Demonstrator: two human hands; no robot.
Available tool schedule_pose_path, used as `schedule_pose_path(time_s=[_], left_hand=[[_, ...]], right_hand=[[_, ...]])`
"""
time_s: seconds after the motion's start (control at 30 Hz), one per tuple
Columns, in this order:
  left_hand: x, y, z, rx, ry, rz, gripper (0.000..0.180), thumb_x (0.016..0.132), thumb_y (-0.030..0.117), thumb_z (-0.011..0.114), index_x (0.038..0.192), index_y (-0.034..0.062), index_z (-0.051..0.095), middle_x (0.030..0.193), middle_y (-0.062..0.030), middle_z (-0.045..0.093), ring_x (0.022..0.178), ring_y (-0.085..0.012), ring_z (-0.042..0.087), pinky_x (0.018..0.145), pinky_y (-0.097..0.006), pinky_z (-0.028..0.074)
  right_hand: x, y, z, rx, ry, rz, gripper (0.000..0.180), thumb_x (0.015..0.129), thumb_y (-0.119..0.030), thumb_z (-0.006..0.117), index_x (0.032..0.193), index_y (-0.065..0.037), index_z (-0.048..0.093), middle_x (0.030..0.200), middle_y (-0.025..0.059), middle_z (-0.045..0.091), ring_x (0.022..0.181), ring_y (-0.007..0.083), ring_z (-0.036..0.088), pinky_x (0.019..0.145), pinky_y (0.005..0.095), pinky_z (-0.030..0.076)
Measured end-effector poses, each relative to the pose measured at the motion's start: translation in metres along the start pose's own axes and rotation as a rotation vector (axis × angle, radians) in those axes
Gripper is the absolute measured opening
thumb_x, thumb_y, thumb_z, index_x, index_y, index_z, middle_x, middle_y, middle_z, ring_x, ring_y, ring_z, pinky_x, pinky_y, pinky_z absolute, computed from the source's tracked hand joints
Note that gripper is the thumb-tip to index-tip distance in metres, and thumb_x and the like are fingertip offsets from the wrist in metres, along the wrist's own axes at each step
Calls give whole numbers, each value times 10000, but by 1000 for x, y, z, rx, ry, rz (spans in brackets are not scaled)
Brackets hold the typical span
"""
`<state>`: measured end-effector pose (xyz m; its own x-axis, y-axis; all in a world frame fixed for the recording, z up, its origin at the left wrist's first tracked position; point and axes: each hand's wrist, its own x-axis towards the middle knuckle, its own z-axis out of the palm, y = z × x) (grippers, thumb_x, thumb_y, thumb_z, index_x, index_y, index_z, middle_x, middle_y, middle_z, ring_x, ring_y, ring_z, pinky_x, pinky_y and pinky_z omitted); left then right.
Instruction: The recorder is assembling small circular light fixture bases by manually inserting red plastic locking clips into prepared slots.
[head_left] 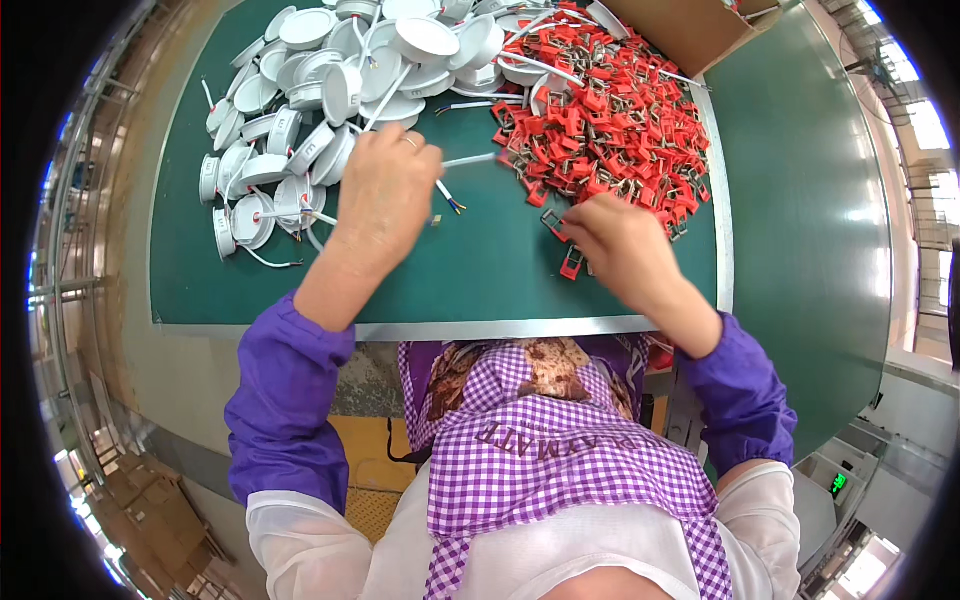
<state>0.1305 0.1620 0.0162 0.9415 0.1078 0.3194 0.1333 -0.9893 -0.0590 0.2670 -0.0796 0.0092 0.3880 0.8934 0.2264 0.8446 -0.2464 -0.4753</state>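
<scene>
Red clip (572,263) under right hand (620,245) fingers, left hand (385,190) gripping white wire (470,159)

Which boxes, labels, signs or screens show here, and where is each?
Cardboard box: top right, at the far edge of the green mat, behind the red clips; brown, open, only partly in frame.
Lit sign: lower right, off the bench; small, dark, with green glow.
Apron print: on the purple-checked apron at bottom centre; dark lettering, seen upside down.
No screens visible.

Both hands (385,190) (620,240) forward, fingers curled
</scene>
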Motion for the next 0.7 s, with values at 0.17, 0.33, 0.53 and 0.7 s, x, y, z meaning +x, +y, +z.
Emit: schedule_pose_path(time_s=[0.17, 0.33, 0.53, 0.7], left_hand=[[8, 21, -9, -531, -34, -209, 188, 873, 179, 676, 950, 8, 675, 841, -95, 668, 788, -223, 629, 723, -354, 469], [-8, 0, -33, -708, -334, -403, 447, 823, 242, 739, 1171, -15, 627, 1023, -169, 665, 928, -256, 636, 830, -353, 493], [-18, 29, -14, -435, -318, -166, 689, 700, 238, 813, 1273, -27, 537, 1195, -199, 555, 1148, -367, 507, 963, -417, 430], [-3, 35, -6, -463, -456, -178, 710, 651, 217, 841, 1231, -18, 506, 1125, -198, 558, 1098, -378, 513, 935, -435, 437]], right_hand=[[1, -13, 24, -256, -71, -74, 131, 824, -94, 643, 900, -19, 567, 889, 105, 538, 776, 269, 637, 600, 383, 535], [2, -11, 27, -322, -130, -63, 127, 767, -35, 611, 876, -8, 554, 866, 121, 551, 740, 259, 651, 567, 359, 539], [12, -24, 30, -374, -202, -104, 118, 750, -29, 604, 845, -4, 540, 844, 131, 565, 717, 265, 658, 553, 354, 540], [6, -24, 31, -392, -146, -159, 98, 760, -33, 596, 834, -19, 533, 859, 126, 559, 787, 259, 648, 613, 367, 546]])
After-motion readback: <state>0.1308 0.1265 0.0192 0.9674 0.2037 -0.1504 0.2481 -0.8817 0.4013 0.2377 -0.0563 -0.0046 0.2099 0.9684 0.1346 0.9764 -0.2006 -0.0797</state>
